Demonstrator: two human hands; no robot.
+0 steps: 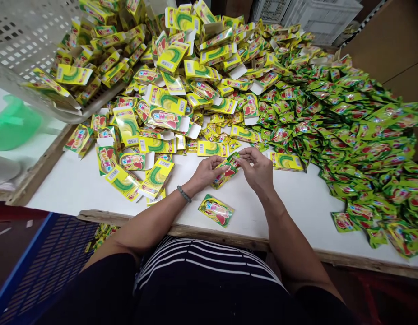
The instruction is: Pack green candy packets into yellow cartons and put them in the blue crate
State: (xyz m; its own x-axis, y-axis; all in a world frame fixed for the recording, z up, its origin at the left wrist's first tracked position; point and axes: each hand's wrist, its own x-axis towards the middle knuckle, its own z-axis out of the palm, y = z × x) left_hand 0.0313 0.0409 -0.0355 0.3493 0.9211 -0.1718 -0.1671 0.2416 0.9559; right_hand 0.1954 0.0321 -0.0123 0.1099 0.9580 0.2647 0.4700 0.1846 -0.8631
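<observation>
My left hand and my right hand meet over the white table, their fingertips pinching a green foil sachet. Part of the sachet is hidden by my fingers, and a yellow-green packet lies partly under it. Another sachet lies flat just below my hands. Flattened yellow printed cartons spread in a heap beyond my left hand, and a large pile of green sachets covers the table to the right.
A white perforated plastic basket tilts over the cartons at the upper left. A green plastic object lies further left. White crates stand at the back, cardboard at the right, and a blue crate on the floor at the lower left.
</observation>
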